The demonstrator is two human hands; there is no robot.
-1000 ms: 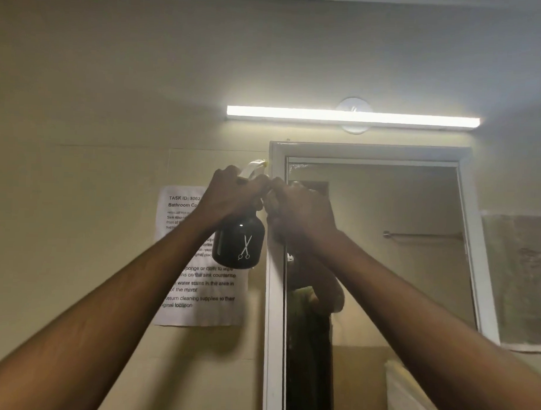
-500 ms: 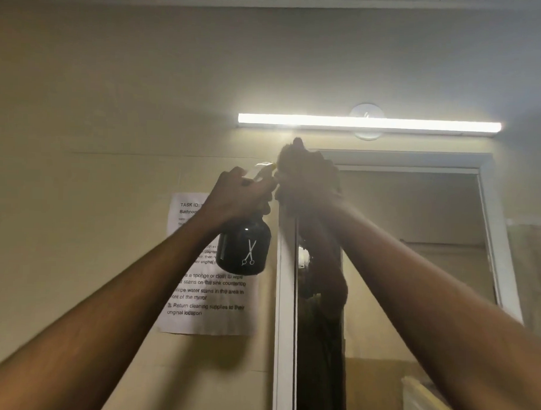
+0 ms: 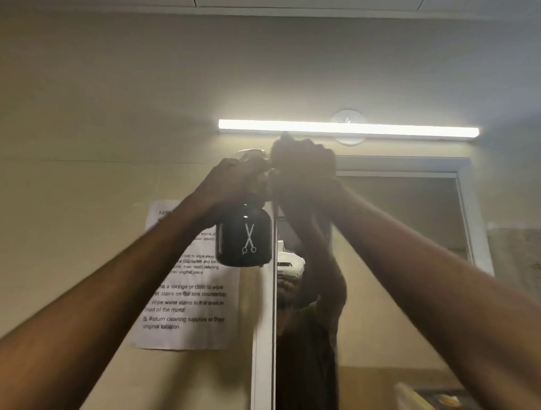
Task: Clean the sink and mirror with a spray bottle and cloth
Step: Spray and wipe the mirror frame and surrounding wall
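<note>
Fingers (image 3: 233,173) of my left hand (image 3: 230,185) are curled round the neck and trigger of the spray bottle (image 3: 245,234), gripping it up at head height, just left of the mirror (image 3: 392,270) frame's left edge. Right hand (image 3: 301,169) is clenched at the frame's top-left corner, about 12 o'clock from the bottle, right under the light bar (image 3: 348,128). Something dark pokes out above the knuckles, probably the cloth, but it's blurred so I can't tell for sure.

Bottle: dark, round-shouldered, scissors logo facing me, hanging upright from the grip. Nozzle points toward the right fist.

Instruction sheet (image 3: 186,294) is taped on the wall at 7 o'clock from the bottle.

Progress, my read: we're on the mirror stage, working the upper-left corner. Glass shows no obvious wet streaks or droplets, so I can't confirm how much has been wiped. Rest of the pane is likely still to do. Sink is out of view, status unknown. Supplies not yet returned.
</note>
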